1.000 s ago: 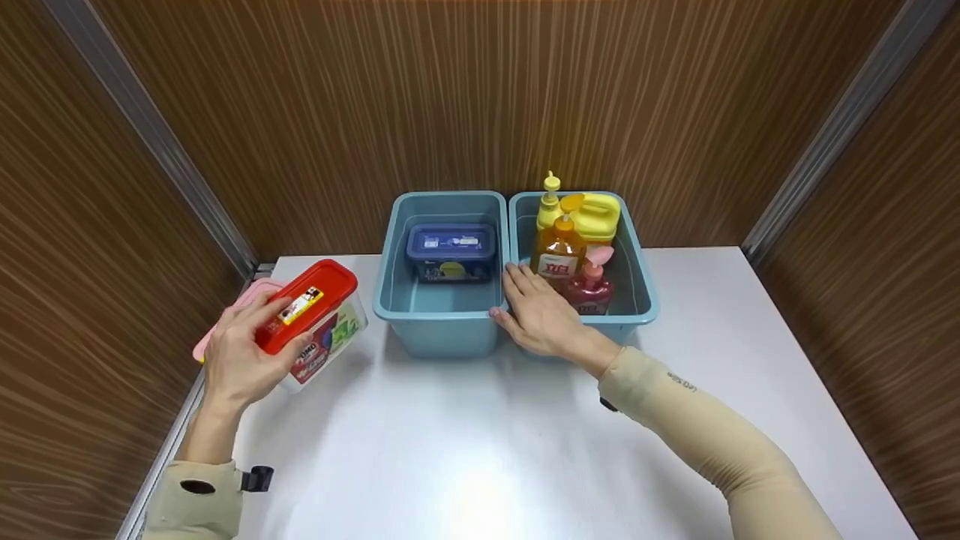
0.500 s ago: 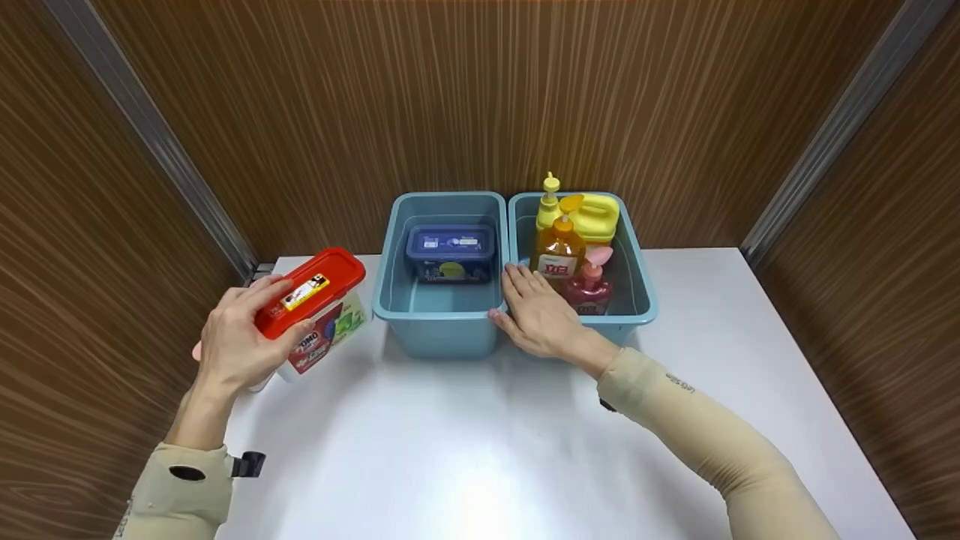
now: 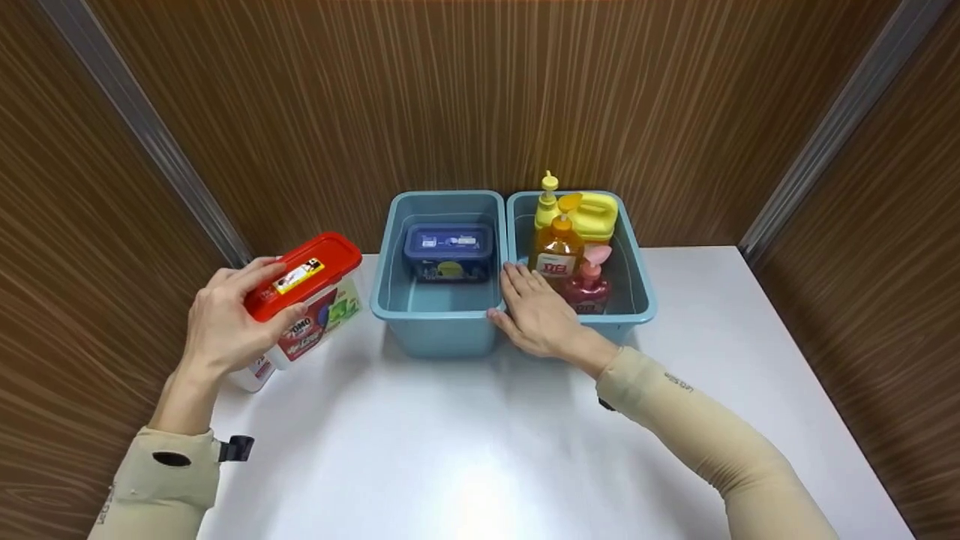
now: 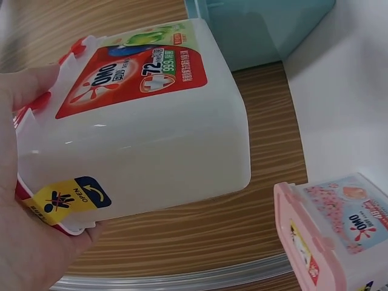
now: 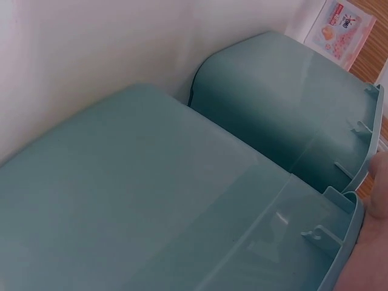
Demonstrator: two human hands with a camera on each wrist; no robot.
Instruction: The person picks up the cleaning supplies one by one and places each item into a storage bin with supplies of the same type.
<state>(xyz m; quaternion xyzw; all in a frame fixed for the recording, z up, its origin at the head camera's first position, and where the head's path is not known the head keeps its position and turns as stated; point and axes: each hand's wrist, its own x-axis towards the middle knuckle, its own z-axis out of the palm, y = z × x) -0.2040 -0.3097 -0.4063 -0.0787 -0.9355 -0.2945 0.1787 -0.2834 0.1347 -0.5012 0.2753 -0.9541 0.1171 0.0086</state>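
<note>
My left hand (image 3: pixel 229 319) grips a white laundry capsule box (image 3: pixel 319 322) by its red lid, with the thumb on the near side and the fingers over the far side. The box is tilted, its red and green label facing me. My right hand (image 3: pixel 541 315) lies flat with fingers extended on the adjoining rims of the left blue bin (image 3: pixel 442 334) and the right blue bin (image 3: pixel 636 292). In the left wrist view a pink-lidded laundry capsule box (image 4: pixel 357 218) stands on the table below the held box; in the head view my left hand mostly hides it.
Inside the left bin sits a dark blue lidded box (image 3: pixel 450 255). The right bin holds an orange pump bottle (image 3: pixel 556 255), a red pump bottle (image 3: pixel 589 291), a yellow pump bottle (image 3: pixel 547 210) and a yellow jug (image 3: pixel 596 217). Wood-grain walls (image 3: pixel 337 112) enclose the white table (image 3: pixel 450 450).
My left hand has lifted the red-lidded box higher and drawn slightly left, uncovering a lower corner of the box behind and covering its pink lid. The right hand stays on the bin rims.
</note>
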